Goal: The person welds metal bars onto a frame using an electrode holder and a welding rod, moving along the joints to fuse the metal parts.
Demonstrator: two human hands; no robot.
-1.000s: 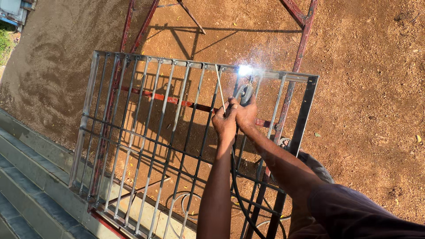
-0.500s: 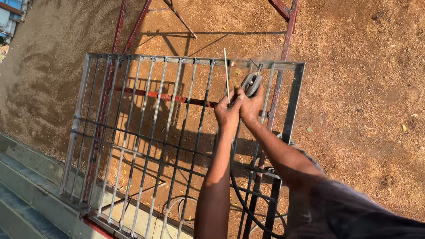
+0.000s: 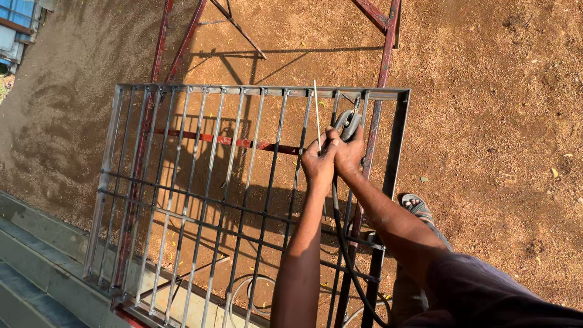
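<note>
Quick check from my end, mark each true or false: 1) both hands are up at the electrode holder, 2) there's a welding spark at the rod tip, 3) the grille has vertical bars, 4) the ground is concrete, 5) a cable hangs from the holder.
1) True: the left hand and right hand meet at the electrode holder.
2) False: the welding rod shows no spark or glow.
3) True: the metal grille has many vertical bars with a few crossbars.
4) False: it is reddish dirt ground.
5) True: a dark cable runs down from the holder.
</note>
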